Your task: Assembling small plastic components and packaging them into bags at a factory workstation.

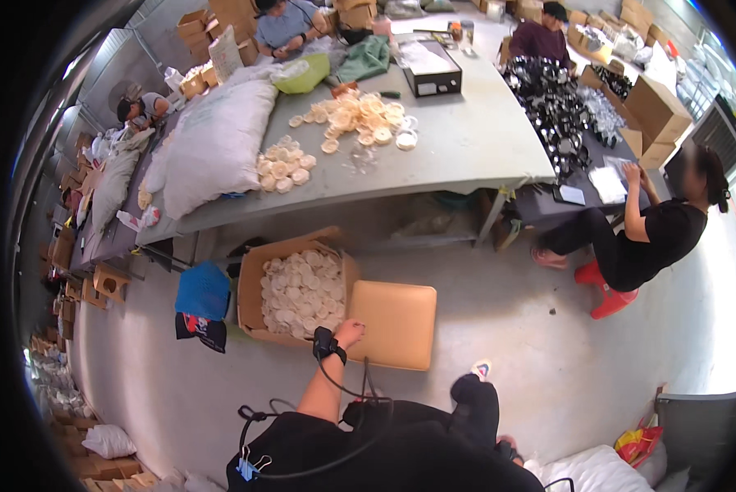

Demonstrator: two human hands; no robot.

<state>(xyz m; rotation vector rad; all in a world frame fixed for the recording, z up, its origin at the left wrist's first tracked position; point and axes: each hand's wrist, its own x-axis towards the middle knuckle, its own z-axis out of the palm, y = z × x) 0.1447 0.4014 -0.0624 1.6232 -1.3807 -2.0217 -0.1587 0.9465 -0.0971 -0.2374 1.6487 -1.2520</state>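
My left hand [350, 332], with a black device strapped at its wrist, is over the left edge of a square tan padded stool [394, 325]. Its fingers look curled in, and whether anything is inside them is hidden. Right beside it stands an open cardboard box [254, 287] filled with pale round plastic pieces [302, 292]. Low at the right of my body, my right hand [509, 448] shows only in part, near a black wrist strap. Its fingers cannot be made out.
A long grey table [458, 139] ahead carries piles of cream round pieces [360, 115], a large white sack [224, 135] and a black tray [430, 69]. A blue container [203, 291] stands left of the box. At right, a person [659, 217] sits on a red stool [604, 289].
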